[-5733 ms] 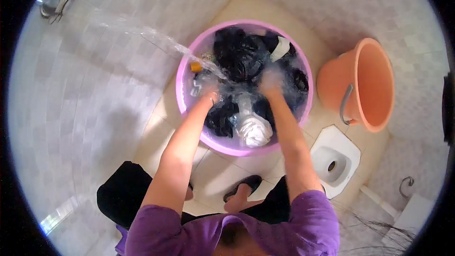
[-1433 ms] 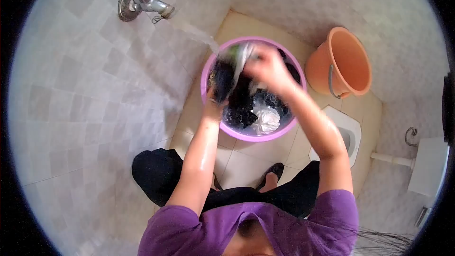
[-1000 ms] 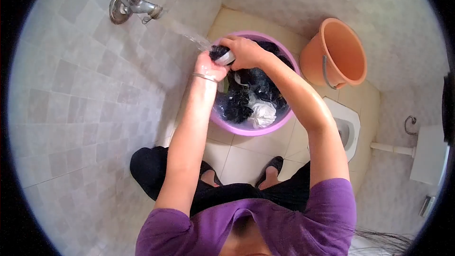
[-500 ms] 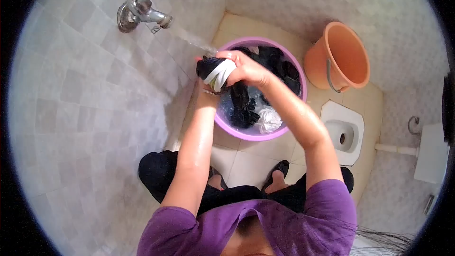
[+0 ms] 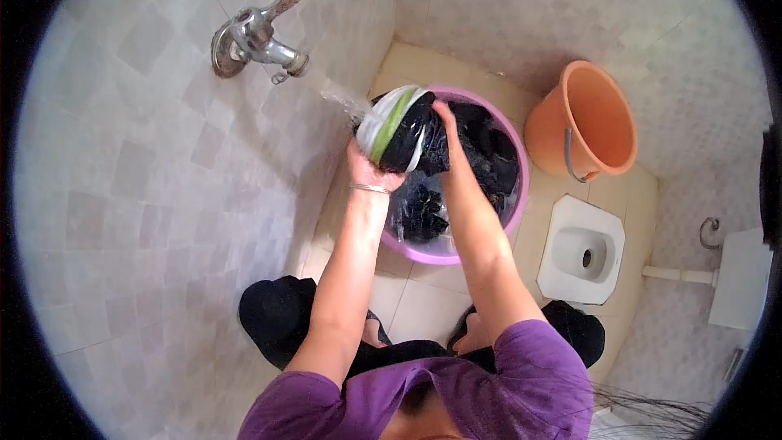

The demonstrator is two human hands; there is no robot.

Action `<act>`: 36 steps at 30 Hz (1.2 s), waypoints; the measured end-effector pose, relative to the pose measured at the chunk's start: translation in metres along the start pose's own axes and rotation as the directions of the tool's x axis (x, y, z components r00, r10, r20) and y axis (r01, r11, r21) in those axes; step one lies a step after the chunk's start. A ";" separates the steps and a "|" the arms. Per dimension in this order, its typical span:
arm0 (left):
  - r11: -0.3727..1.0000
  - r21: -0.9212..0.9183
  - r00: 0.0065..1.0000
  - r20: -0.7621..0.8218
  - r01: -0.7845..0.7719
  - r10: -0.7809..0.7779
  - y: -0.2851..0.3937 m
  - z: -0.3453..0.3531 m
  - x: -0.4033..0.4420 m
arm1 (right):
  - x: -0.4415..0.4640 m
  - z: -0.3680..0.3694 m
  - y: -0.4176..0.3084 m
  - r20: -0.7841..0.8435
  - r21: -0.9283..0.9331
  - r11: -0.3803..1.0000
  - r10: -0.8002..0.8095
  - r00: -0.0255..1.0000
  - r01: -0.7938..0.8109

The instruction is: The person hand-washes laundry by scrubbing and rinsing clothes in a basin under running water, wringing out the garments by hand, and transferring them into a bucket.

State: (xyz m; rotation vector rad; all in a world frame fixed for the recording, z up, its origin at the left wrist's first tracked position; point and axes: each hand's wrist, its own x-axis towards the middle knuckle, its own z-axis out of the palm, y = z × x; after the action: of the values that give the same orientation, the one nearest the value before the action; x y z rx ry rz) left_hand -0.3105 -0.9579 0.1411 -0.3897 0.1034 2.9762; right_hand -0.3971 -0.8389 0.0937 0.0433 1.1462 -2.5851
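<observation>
A wet black cloth with white and green stripes (image 5: 399, 126) is bunched between my two hands, over the upper left of the purple tub (image 5: 522, 187). My left hand (image 5: 371, 167) cups its lower left side, with a bangle at the wrist. Against the cloth's right side lies my right hand (image 5: 446, 126), its fingers partly hidden behind it. Water runs from the metal tap (image 5: 265, 45) onto the cloth. More dark clothes (image 5: 489, 151) sit in water in the tub.
An orange bucket (image 5: 603, 122) with a grey handle stands right of the tub. Below it a white squat toilet (image 5: 582, 250) is set in the tiled floor. A white cistern (image 5: 743, 279) and pipe are at the far right. Tiled walls rise at the left and back.
Both hands have come up out of the tub water with the striped cloth. Since half a second ago the bundle has opened out wider, and my right hand has shifted right along it.
</observation>
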 end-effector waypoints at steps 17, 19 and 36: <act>0.927 0.280 0.934 0.183 0.251 -0.308 0.025 -0.009 -0.023 | -0.003 0.079 -0.053 0.662 -0.469 0.817 0.075 0.745 0.335; 0.994 0.074 0.981 0.172 0.080 -0.092 0.024 -0.011 -0.010 | -0.005 0.079 -0.044 0.713 -0.357 0.897 0.082 0.697 0.259; -0.448 0.756 0.457 0.649 -0.478 0.608 -0.007 -0.007 -0.007 | -0.025 0.010 0.032 0.094 0.363 0.911 0.172 0.981 -0.194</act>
State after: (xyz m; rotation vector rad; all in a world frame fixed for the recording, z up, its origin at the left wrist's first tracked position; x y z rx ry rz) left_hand -0.3012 -0.9521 0.1363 -0.2188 3.2365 2.2449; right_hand -0.3631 -0.8593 0.0815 0.1494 0.5858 -2.5739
